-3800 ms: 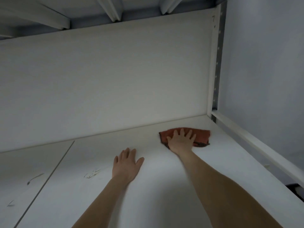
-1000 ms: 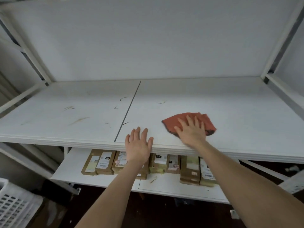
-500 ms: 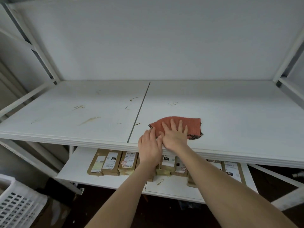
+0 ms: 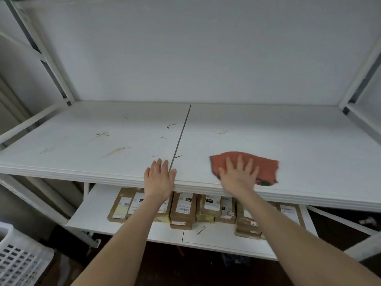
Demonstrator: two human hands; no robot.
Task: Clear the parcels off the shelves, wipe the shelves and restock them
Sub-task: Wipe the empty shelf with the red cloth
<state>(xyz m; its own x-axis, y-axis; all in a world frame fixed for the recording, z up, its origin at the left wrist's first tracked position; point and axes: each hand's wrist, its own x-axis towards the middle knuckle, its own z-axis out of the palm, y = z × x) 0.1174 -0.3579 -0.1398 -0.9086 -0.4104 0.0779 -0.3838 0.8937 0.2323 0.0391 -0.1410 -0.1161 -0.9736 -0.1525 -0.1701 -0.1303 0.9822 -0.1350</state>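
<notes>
While right hand presses cloth flat-fingered, left hand spread on shelf edge: overlap your strokes toward scuffs.

Blurred red cloth on the upper shelf, partly under the right hand, parcels below the shelf half hidden by its edge and forearms, labels unreadable, basket below-left of the shelf cropped

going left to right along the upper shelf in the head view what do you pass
left frame post → long brown scuff → left hand on the front edge → red cloth, with the right hand flat on it → right frame post
</notes>
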